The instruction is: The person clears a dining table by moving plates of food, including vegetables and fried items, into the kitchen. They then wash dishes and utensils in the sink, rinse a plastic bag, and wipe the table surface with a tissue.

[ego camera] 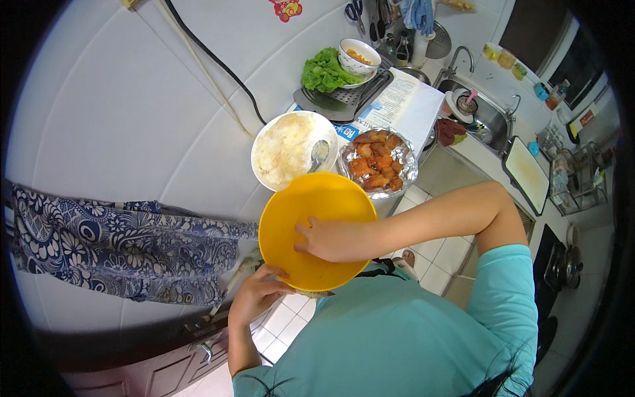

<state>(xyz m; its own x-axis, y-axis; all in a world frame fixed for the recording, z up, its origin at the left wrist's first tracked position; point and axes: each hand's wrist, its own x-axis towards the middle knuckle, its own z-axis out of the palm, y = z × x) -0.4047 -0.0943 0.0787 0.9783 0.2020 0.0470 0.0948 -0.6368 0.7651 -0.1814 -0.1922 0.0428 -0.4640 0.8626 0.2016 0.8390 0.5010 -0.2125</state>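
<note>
My left hand (260,290) grips the near left rim of a yellow plastic bowl (332,198), thumb along the edge. Inside the bowl is my right hand (330,240), fingers bent and spread; nothing shows between them, though the palm side is hidden. Just beyond the bowl, a white plate of cooked rice (283,149) has a metal spoon (320,151) resting in it. To its right stands a foil-lined dish (409,171) of browned meat pieces (379,159). A small brownish thing (312,294) peeks out under the bowl's near rim; its kind is unclear.
Lettuce (327,69) and a patterned bowl (354,62) with yellow food stand behind, near a dark grey tray (327,104). Farther right are a steel sink (496,116) with dishes and an upright cutting board (526,173). Patterned blue cloth (134,243) hangs left.
</note>
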